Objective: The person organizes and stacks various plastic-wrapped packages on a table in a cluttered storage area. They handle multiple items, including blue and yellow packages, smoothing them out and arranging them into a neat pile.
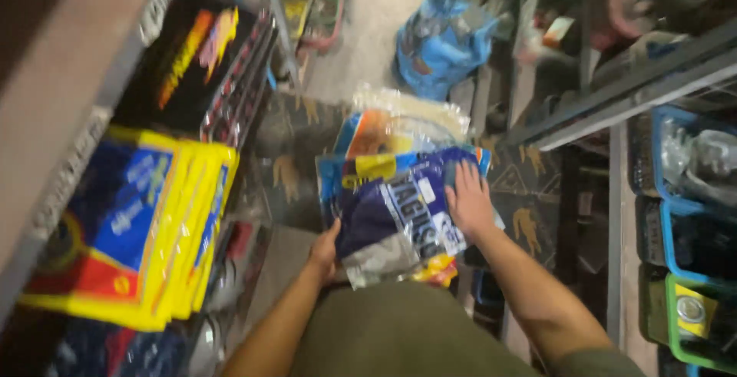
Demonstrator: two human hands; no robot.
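Observation:
I hold a stack of flat plastic-wrapped packets in front of me, low in the aisle. The top one is a blue and white packet (399,208). My left hand (325,250) grips the stack's lower left edge from beneath. My right hand (468,200) lies flat on the top packet's right side, fingers spread. Behind it an orange and blue packet (376,133) and a clear plastic packet (411,107) stick out. The picture is blurred by motion.
On the left, a shelf holds a row of upright yellow and blue packets (146,223) with dark packets (199,62) above. On the right, metal shelving (629,93) carries blue and green bins (691,254). A blue plastic bag (441,43) lies on the aisle floor ahead.

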